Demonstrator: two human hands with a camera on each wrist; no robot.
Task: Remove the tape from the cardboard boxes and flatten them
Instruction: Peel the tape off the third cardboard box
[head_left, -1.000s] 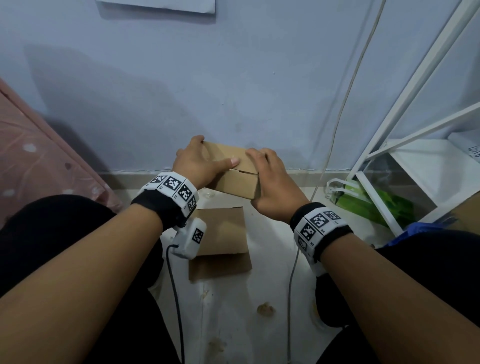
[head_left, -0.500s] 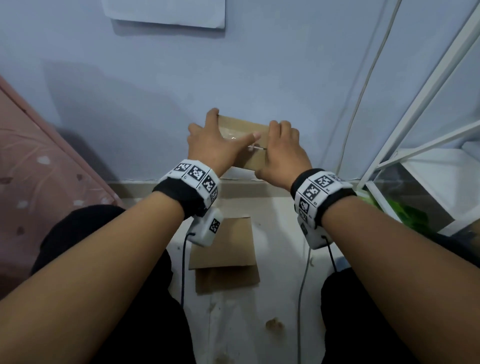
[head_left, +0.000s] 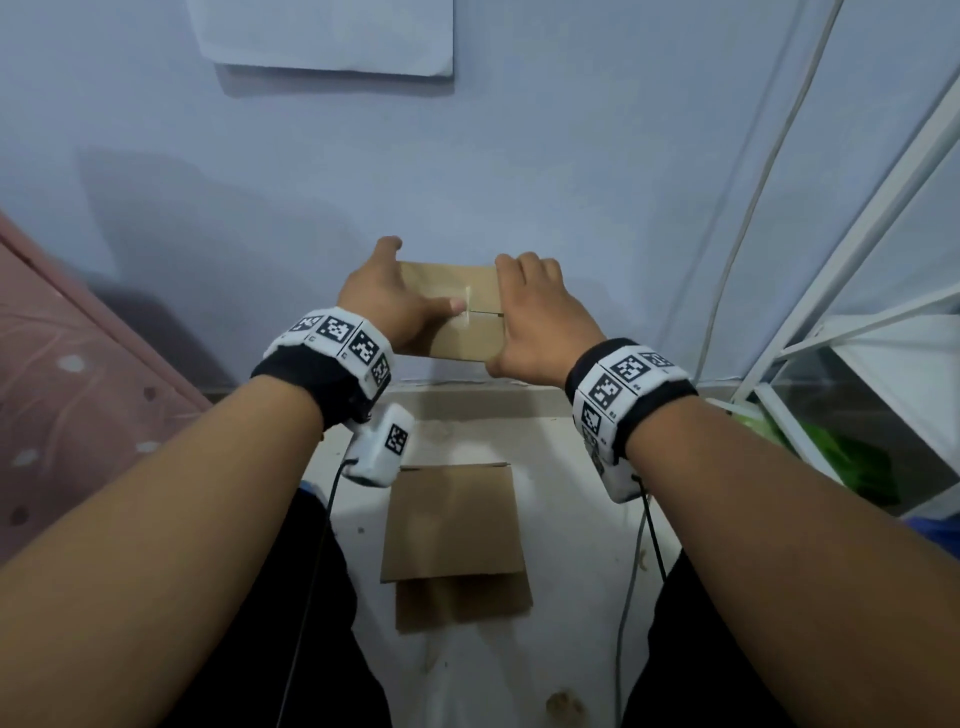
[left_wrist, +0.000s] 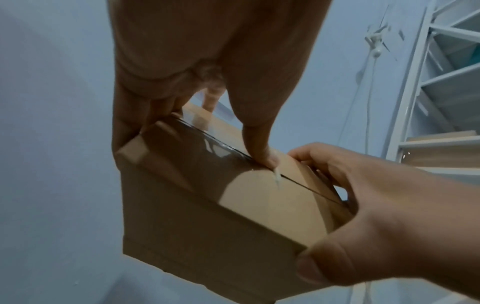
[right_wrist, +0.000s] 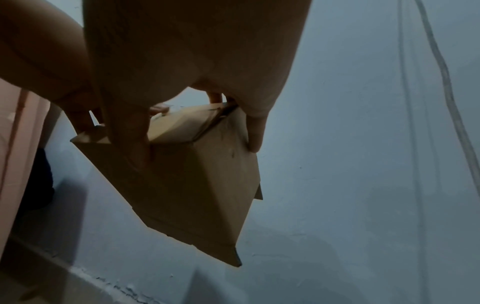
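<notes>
I hold a small brown cardboard box (head_left: 470, 340) up in front of the wall with both hands. My left hand (head_left: 387, 304) grips its left end, fingers behind it, and the thumb lies across the front on the flap seam. The thumbnail touches the lifted end of the clear tape (left_wrist: 277, 179) that runs along the seam. My right hand (head_left: 540, 319) grips the right end of the box (right_wrist: 202, 185), thumb underneath and fingers over the top. In the left wrist view the box (left_wrist: 233, 216) shows glossy tape over its left half. Flattened cardboard (head_left: 452, 525) lies on the floor below.
A pink patterned bed (head_left: 78, 374) stands at the left. At the right stands a white metal shelf frame (head_left: 831, 291) with something green (head_left: 852, 462) under it. A thin cable (head_left: 748, 208) hangs down the wall. My black-clad legs flank the floor strip.
The box has been turned so its taped seam faces me and sits level. My left thumb slid along the seam to the tape's end. The right hand shifted to the box's right end.
</notes>
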